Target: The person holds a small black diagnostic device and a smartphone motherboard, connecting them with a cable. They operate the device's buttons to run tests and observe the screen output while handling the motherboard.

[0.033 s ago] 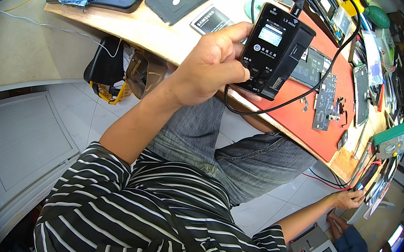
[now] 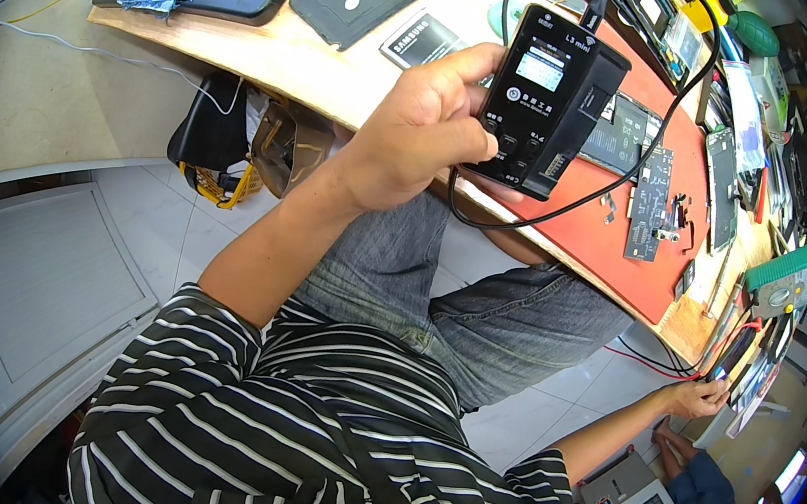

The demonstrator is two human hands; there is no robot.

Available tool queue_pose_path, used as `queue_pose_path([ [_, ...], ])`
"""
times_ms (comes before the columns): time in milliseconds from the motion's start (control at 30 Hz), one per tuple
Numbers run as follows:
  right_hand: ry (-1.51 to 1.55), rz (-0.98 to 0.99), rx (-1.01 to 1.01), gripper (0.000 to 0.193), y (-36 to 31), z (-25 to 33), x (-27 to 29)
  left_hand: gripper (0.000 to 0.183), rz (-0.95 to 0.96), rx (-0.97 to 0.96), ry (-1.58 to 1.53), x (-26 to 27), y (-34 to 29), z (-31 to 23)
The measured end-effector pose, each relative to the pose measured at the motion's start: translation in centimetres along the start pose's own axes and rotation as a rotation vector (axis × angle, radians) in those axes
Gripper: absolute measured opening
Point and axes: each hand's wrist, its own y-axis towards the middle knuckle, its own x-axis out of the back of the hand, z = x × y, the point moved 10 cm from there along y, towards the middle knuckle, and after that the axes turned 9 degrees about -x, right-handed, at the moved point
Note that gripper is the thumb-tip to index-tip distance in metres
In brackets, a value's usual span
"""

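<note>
Black handheld device — in the left hand

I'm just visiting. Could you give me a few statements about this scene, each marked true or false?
1. The left hand's grip is around a black gadget. True.
2. The gadget's screen is dark. False: the small screen is lit.
3. A black plug is in the gadget's upper end. True.
4. The right hand is on the gadget too. False: the right hand is well apart, toward the picture's right.
5. A circuit board lies on the red mat. True.
6. The meter with a green top is at the picture's left. False: the meter is at the right.
</note>
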Motion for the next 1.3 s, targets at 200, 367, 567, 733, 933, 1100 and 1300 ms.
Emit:
queue_pose_path([
  [200,0.015,-0.004,0.020,0.045,0.18,-0.51,-0.10,0.057,-0.009,-0.019,-0.074,0.14,0.06,0.00],
  [367,0.033,0.007,0.029,0.044,0.23,-0.42,-0.24,0.059,-0.004,-0.012,-0.055,0.34,0.00,0.10],
  [567,-0.047,-0.011,0.069,0.043,0.25,-0.22,-0.14,0.057,0.009,-0.023,-0.014,0.25,0.09,0.04],
  [733,0.053,0.002,0.039,0.048,0.34,-0.80,-0.16,0.055,0.011,-0.032,-0.036,-0.12,0.05,-0.16],
  [933,0.081,0.012,0.025,0.048,0.28,-0.83,-0.25,0.053,0.015,-0.027,-0.033,-0.34,0.05,-0.36],
  [1100,0.055,0.001,0.034,0.048,0.18,-0.75,-0.17,0.052,0.008,-0.018,-0.029,-0.31,0.00,-0.38],
  [1300,0.044,-0.006,0.054,0.047,0.33,-0.77,-0.18,0.051,0.005,-0.015,-0.013,-0.22,0.03,-0.25],
])
